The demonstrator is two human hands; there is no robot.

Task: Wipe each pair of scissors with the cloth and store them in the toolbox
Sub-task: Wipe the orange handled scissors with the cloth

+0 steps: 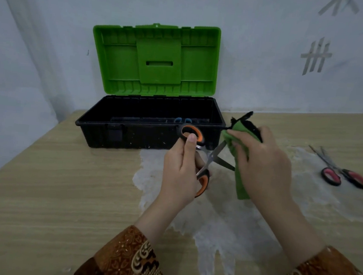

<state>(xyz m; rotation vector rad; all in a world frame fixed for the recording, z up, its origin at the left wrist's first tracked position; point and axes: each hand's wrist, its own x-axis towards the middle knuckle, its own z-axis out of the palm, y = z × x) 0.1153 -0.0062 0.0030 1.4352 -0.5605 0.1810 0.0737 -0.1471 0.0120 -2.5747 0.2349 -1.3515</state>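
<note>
My left hand [180, 172] holds the orange-handled scissors [205, 159] by the handles, above the bench [38, 190] and just near of the toolbox [149, 134]. The grip of this hand is closed around the handles, with the thumb resting on the upper orange ring, and the blades are spread apart and point to the right. I think they are kept open so that each blade can be reached alone.

My right hand [262, 163] has its grip closed on the green cloth [238, 156], which is bunched around the upper blade; the lower blade sticks out bare below the cloth. So the wiping of this pair seems in progress, not finished.

The toolbox stands at the far side, with its green lid [155, 57] upright against the wall, so the black tray is free to receive things. Inside I see something with blue loops [181, 120], maybe scissor handles, but it is too dark to be sure.

The pink-handled scissors [345, 175] lie flat on the bench, well apart on the right. I judge that they wait for their turn. A pale worn patch [211, 229] spreads over the bench under my hands.
</note>
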